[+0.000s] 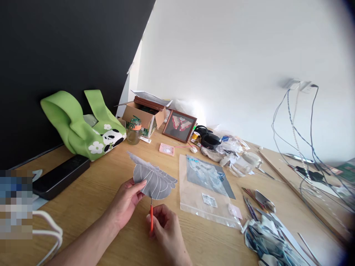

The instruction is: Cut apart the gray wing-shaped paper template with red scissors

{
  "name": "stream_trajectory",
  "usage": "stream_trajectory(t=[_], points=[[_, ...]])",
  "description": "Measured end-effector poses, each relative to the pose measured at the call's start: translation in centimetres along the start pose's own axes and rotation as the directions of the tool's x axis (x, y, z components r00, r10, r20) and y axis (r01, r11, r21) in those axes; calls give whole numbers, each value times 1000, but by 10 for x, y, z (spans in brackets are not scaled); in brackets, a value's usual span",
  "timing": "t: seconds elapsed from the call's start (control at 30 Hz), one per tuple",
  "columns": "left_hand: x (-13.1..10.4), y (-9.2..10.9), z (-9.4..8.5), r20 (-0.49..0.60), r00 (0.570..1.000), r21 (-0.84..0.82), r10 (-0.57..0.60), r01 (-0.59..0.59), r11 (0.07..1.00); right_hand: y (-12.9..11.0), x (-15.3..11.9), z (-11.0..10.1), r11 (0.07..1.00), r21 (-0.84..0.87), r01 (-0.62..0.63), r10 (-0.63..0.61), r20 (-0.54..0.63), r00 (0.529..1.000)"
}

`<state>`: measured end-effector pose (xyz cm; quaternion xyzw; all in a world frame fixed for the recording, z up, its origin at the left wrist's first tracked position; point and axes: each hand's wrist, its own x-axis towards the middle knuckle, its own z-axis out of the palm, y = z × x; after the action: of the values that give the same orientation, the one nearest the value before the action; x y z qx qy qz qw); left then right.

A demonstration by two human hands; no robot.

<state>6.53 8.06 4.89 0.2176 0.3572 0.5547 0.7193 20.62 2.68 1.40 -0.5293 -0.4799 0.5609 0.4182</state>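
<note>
A grey, wing-shaped piece [156, 181] with white curved lines is held up above the wooden table. My left hand [129, 201] pinches its lower left part, thumb on top. My right hand [165, 223] is closed on small scissors with orange handles [151, 218]. The scissor tips touch the bottom edge of the grey piece; how far the blades are apart cannot be made out. Right of my hands lies a clear plastic bag [194, 201] with a dark printed sheet [206, 175] on or in it.
A green panda bag [80, 129] and a black case [62, 176] stand at the left. Behind are a bottle [134, 135], an open carton [141, 116], a framed butterfly [179, 125] and a pink tray [166, 149]. Tools [251, 208] and crumpled cloth [267, 238] lie at the right.
</note>
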Motion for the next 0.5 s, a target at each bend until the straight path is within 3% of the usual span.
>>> stream_trajectory(t=[0.27, 0.5], points=[[0, 2, 3, -63, 998, -4, 19, -19, 1000, 5, -1, -2, 1000, -5, 28, -28, 62, 998], [4, 10, -2, -233, 970, -123, 67, -98, 988, -3, -5, 4, 991, 122, -47, 29, 150, 988]])
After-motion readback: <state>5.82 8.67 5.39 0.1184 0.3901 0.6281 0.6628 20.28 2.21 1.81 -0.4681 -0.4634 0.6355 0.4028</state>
